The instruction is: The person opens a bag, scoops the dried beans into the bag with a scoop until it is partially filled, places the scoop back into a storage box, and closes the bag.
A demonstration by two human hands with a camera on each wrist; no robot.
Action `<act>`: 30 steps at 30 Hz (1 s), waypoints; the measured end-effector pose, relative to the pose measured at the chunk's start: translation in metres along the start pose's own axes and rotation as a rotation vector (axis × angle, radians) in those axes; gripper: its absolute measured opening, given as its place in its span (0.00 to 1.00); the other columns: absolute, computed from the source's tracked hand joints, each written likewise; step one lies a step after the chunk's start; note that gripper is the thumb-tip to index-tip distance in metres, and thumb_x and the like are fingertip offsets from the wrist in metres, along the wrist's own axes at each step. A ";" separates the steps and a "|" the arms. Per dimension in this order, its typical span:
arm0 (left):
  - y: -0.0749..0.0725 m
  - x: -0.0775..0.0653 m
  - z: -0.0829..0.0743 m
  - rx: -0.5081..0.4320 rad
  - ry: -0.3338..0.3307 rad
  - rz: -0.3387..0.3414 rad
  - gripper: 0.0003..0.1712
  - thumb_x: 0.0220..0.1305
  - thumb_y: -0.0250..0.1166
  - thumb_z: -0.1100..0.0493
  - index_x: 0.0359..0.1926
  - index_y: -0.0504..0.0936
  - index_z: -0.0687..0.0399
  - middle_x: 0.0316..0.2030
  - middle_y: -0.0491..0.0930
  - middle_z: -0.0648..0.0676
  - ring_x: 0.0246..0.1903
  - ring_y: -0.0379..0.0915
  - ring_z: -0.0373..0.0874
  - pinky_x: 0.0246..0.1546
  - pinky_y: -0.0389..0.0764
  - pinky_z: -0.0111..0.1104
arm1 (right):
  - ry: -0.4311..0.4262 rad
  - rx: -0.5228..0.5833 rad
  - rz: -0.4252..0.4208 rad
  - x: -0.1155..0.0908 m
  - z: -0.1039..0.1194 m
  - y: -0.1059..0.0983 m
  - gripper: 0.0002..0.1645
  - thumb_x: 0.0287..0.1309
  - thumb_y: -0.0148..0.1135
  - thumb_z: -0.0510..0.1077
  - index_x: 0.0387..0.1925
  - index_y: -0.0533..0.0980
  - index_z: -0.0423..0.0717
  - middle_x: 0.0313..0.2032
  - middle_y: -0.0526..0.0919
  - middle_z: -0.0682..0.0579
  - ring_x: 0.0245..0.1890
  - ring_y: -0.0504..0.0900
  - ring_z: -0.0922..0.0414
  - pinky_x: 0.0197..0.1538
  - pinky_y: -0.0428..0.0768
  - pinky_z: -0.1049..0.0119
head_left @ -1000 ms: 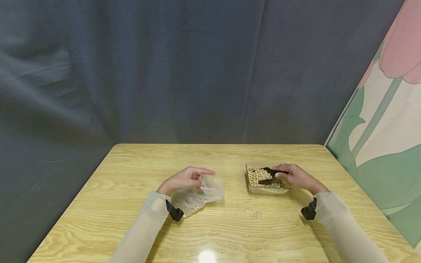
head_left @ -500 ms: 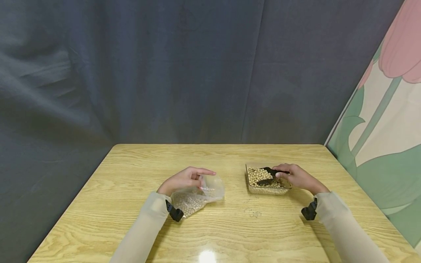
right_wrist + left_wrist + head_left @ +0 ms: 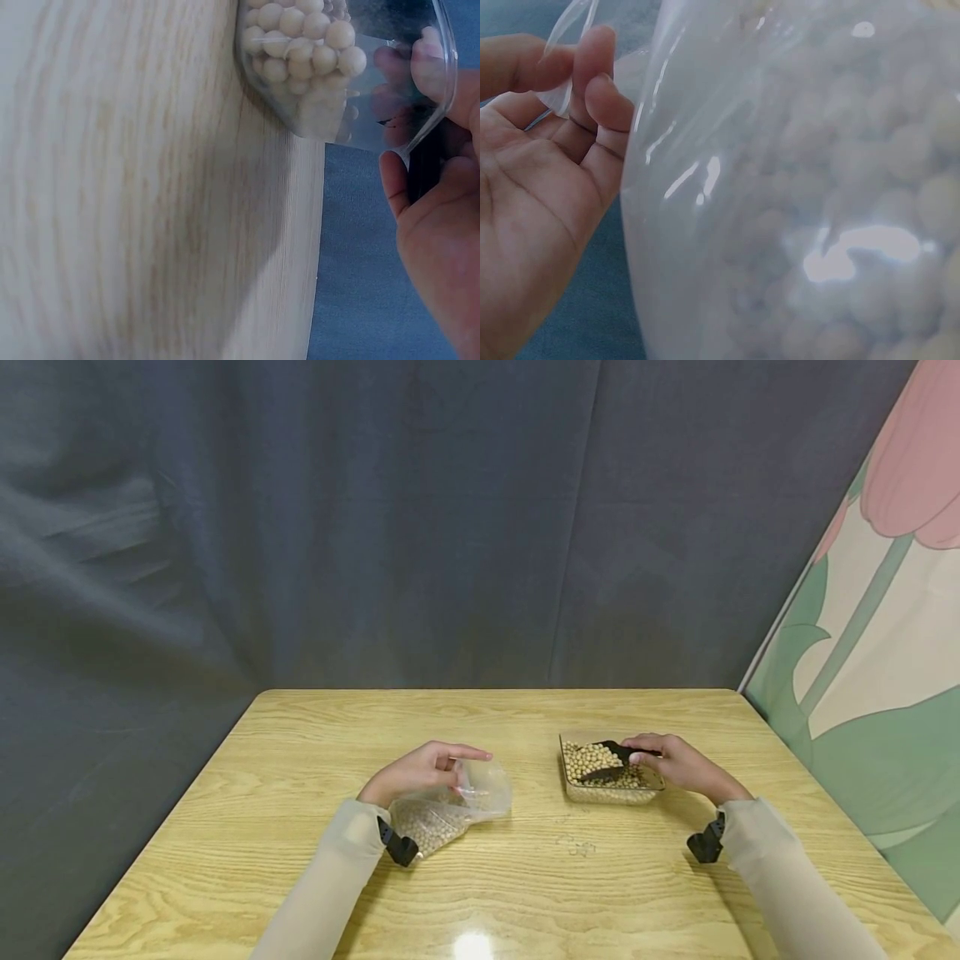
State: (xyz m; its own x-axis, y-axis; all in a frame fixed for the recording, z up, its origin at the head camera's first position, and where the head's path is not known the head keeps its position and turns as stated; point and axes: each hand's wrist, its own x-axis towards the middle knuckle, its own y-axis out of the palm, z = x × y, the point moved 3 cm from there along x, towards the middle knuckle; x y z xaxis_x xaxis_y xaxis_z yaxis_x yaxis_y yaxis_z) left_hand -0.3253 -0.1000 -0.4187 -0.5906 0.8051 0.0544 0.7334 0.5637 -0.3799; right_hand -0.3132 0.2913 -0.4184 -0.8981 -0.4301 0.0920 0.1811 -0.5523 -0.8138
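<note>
A clear plastic bag [image 3: 431, 828] partly filled with round pale beans lies on the table at left centre. My left hand [image 3: 420, 772] pinches its open edge between thumb and fingers, and the left wrist view shows the bag film [image 3: 570, 75] between the fingertips. To the right stands a clear rectangular container [image 3: 611, 795] holding more beans [image 3: 588, 760]. A black scoop [image 3: 603, 772] sits among those beans, its blade partly sunk in them. My right hand [image 3: 678, 766] grips the scoop's handle [image 3: 426, 165] at the container's right end.
The wooden table [image 3: 525, 893] reaches back to a dark blue curtain [image 3: 420, 527]. Small faint clear pieces or marks [image 3: 576, 845] lie in front of the container. A flower-patterned cloth [image 3: 885, 652] hangs on the right side.
The scoop has shifted slightly to the left within the beans, with my right hand on its handle. My left hand and the bag have stayed in place.
</note>
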 end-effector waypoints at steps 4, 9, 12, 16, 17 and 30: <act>0.000 0.000 0.000 -0.003 0.001 0.000 0.30 0.63 0.49 0.73 0.67 0.68 0.59 0.30 0.80 0.68 0.29 0.75 0.63 0.38 0.83 0.46 | 0.008 0.002 -0.005 -0.001 0.000 -0.001 0.25 0.69 0.51 0.42 0.61 0.70 0.30 0.60 0.71 0.28 0.59 0.71 0.33 0.54 0.75 0.42; 0.000 0.000 0.000 -0.019 0.001 0.005 0.30 0.63 0.49 0.73 0.67 0.68 0.60 0.29 0.78 0.73 0.29 0.75 0.63 0.39 0.83 0.46 | 0.016 0.005 -0.017 -0.002 -0.002 -0.001 0.25 0.69 0.51 0.43 0.61 0.70 0.30 0.60 0.70 0.27 0.60 0.70 0.32 0.54 0.75 0.42; 0.001 0.000 0.000 -0.027 -0.002 0.007 0.30 0.63 0.49 0.73 0.67 0.68 0.60 0.29 0.77 0.74 0.29 0.75 0.63 0.39 0.83 0.46 | 0.021 0.014 -0.017 -0.002 -0.002 -0.001 0.26 0.69 0.51 0.43 0.61 0.69 0.30 0.61 0.69 0.27 0.60 0.70 0.32 0.53 0.76 0.43; 0.001 0.000 0.000 -0.024 -0.001 0.006 0.30 0.63 0.49 0.73 0.67 0.68 0.60 0.29 0.78 0.74 0.28 0.76 0.60 0.39 0.83 0.45 | 0.032 0.028 -0.017 -0.003 -0.002 -0.001 0.26 0.69 0.51 0.44 0.62 0.69 0.31 0.61 0.68 0.27 0.60 0.70 0.32 0.51 0.77 0.46; 0.001 0.000 0.000 -0.023 0.000 0.006 0.30 0.63 0.49 0.73 0.67 0.68 0.60 0.29 0.78 0.73 0.28 0.76 0.60 0.39 0.83 0.45 | 0.031 0.031 -0.019 -0.004 -0.002 -0.001 0.26 0.69 0.51 0.44 0.62 0.69 0.31 0.61 0.68 0.27 0.60 0.69 0.32 0.51 0.77 0.45; 0.000 0.001 0.000 -0.023 0.001 0.010 0.30 0.63 0.49 0.72 0.67 0.68 0.60 0.37 0.78 0.70 0.28 0.76 0.59 0.39 0.83 0.45 | 0.023 0.043 -0.030 -0.005 -0.004 -0.001 0.25 0.68 0.52 0.43 0.62 0.70 0.32 0.61 0.69 0.28 0.61 0.68 0.33 0.54 0.75 0.44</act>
State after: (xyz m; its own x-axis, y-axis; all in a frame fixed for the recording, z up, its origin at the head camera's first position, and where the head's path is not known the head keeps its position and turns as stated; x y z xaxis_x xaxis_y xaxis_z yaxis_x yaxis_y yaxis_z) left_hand -0.3255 -0.0994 -0.4186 -0.5830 0.8108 0.0515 0.7468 0.5597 -0.3591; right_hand -0.3105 0.2974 -0.4202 -0.9121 -0.3969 0.1027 0.1705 -0.5950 -0.7855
